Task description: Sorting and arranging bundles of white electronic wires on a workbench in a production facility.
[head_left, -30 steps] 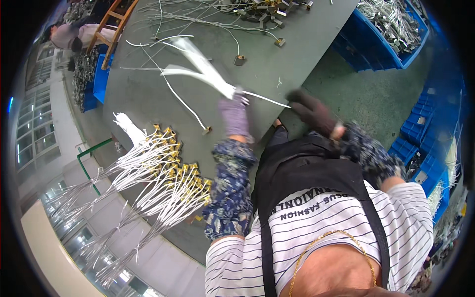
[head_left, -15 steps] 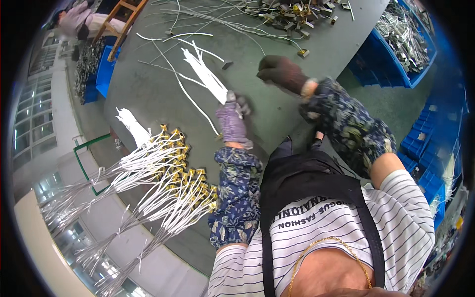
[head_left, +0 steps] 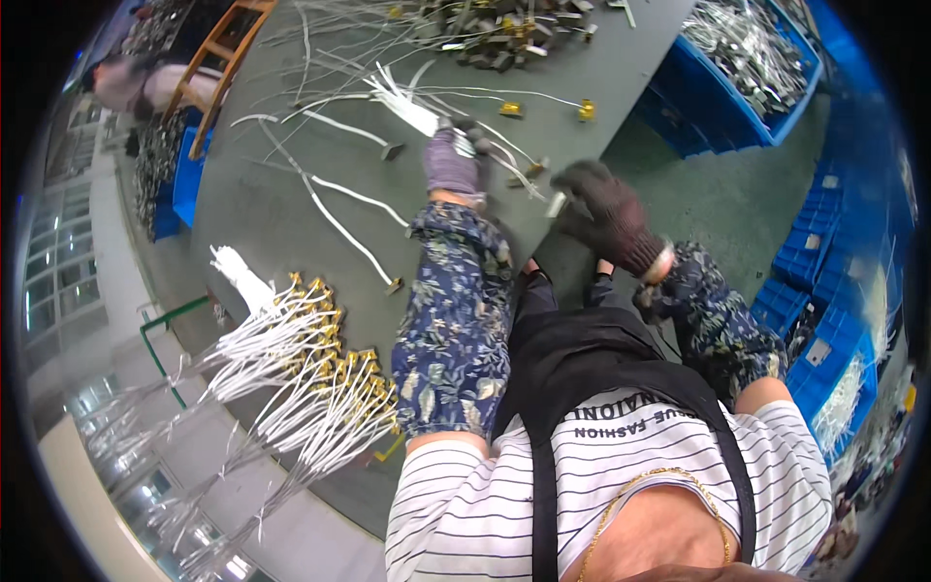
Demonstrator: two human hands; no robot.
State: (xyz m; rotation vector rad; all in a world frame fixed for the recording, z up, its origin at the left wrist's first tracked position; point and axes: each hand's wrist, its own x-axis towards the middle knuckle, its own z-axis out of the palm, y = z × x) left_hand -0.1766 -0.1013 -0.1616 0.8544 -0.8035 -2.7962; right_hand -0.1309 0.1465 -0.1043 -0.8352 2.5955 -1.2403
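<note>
left hand grip pinched white cable bundle on desk | right hand grip unclear, near brass-tipped end | risk: loose strands could have snagged, slipped off edge

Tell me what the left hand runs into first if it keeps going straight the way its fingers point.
The left hand already grips the bundle of white cables; straight ahead, probably the pile of dark metal parts, though depth is unclear.

Blue floral sleeves, white cables
</note>
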